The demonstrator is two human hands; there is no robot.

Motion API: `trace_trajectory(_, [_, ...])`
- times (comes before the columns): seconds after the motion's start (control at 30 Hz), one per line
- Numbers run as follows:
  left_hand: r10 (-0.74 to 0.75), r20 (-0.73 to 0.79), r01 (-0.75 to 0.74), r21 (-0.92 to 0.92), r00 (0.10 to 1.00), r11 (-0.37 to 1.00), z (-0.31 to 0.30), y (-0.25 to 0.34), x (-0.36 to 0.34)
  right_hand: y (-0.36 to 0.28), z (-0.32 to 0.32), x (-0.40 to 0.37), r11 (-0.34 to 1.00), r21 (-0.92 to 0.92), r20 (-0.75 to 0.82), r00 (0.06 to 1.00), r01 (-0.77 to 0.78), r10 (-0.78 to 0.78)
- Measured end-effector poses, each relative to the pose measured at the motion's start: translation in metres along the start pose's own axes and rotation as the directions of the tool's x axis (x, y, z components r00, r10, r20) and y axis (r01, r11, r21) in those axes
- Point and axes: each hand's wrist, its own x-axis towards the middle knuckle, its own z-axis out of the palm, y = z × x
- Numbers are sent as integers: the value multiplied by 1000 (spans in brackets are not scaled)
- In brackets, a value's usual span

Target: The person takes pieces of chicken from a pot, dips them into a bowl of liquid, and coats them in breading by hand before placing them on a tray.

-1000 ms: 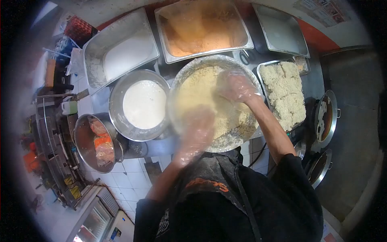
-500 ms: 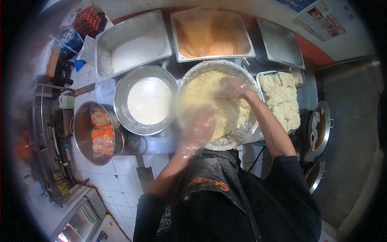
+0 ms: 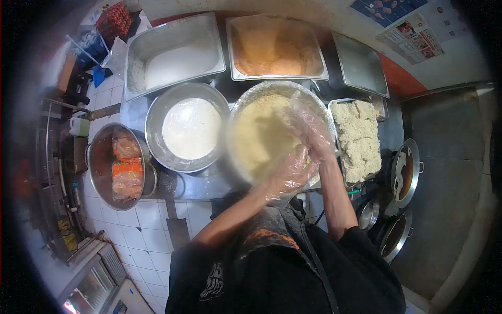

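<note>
Both my hands wear clear plastic gloves and are close together over the right side of a large metal bowl (image 3: pixel 328 112) of pale yellow breading flour (image 3: pixel 261 123). My left hand (image 3: pixel 294 170) curls at the bowl's near right side, its fingers closed by the right wrist. A small yellowish bit shows at its fingers, but I cannot make out what it holds. Above it, my right hand (image 3: pixel 309 125) reaches over the flour with fingers stretched out, partly blurred. To the right, several flour-coated pieces (image 3: pixel 358 138) fill a tray.
A bowl of white batter (image 3: pixel 192 128) stands left, beside a pot (image 3: pixel 99 170) with bagged raw meat (image 3: pixel 127 180). Behind are metal pans of white powder (image 3: pixel 178 65) and orange powder (image 3: pixel 285 57), and another pan (image 3: pixel 363 63). Pans (image 3: pixel 407 172) of dark liquid stand lower right.
My left hand has moved right and up from the bowl's near left side to beside the right hand. My right hand has shifted slightly right and down. The view has turned a little.
</note>
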Motion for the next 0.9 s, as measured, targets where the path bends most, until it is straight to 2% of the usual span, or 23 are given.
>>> trace_trajectory(0.03, [3,-2,-3,-3,1000,1000,7,-3,2,1,3,-3,958,285,90,996,-40,15])
trace_trajectory(0.1, [65,18,-66,55,998,996,18,-7,3,4,8,-4,940,331,109,993,-81,47])
trace_trajectory(0.13, [67,19,-68,55,998,996,6,-2,2,9,7,-2,893,437,139,989,-106,50])
trace_trajectory(0.17, [-80,-29,67,-318,996,946,-7,4,-1,13,6,0,834,536,170,984,-135,50])
trace_trajectory(0.2, [-233,-17,166,-649,972,742,-15,10,-2,9,11,0,834,535,167,985,-135,52])
trace_trajectory(0.23, [-230,-16,165,-650,973,742,-6,8,-3,4,18,0,746,649,171,984,-153,53])
trace_trajectory(0.27, [-306,115,232,-896,945,379,10,4,-4,1,23,0,641,749,177,983,-168,52])
trace_trajectory(0.3, [-318,264,260,-964,911,-56,10,2,-4,0,24,0,641,749,176,983,-166,50])
trace_trajectory(0.33, [-318,263,259,-964,911,-56,11,1,-5,-1,24,1,702,692,177,982,-167,60])
trace_trajectory(0.4, [-305,109,237,-875,946,422,8,-3,-8,-2,25,6,762,624,186,980,-171,68])
trace_trajectory(0.43, [-314,107,239,-876,943,419,14,-4,-12,2,25,10,790,601,132,990,-119,49])
trace_trajectory(0.47, [-294,28,154,-897,955,415,28,-4,-18,6,23,14,816,574,78,997,-66,26])
trace_trajectory(0.53, [-276,-56,66,-909,960,411,37,-8,-21,41,1,31,834,551,67,998,-25,-14])
trace_trajectory(0.6, [-139,35,133,-586,990,799,36,-15,-20,41,-12,41,849,528,61,997,15,-56])
trace_trajectory(0.63, [-145,34,138,-585,989,799,26,-12,-24,23,-12,40,995,42,11,996,92,-93])
trace_trajectory(0.67, [-237,50,223,-559,970,799,15,-8,-29,10,-11,41,880,-457,-15,988,128,-152])
trace_trajectory(0.7, [-322,64,306,-530,945,791,7,-6,-34,7,-12,45,882,-454,-18,988,127,-151])
trace_trajectory(0.73, [-316,71,304,-531,946,791,8,-8,-38,5,-14,46,668,-719,86,977,195,-193])
trace_trajectory(0.77, [-362,60,344,-487,930,803,8,-11,-43,3,-17,48,372,-892,197,961,258,-196])
trace_trajectory(0.8, [-407,42,382,-441,913,812,3,-14,-45,3,-18,51,371,-893,191,962,254,-198])
trace_trajectory(0.83, [-404,42,380,-442,914,813,-4,-17,-48,3,-16,55,335,-910,221,970,244,-106])
trace_trajectory(0.87, [-481,87,457,-492,873,741,-12,-20,-51,4,-14,59,299,-924,247,969,239,-12])
trace_trajectory(0.9, [-552,135,530,-535,823,658,-19,-21,-53,5,-15,63,299,-923,249,968,241,-12])
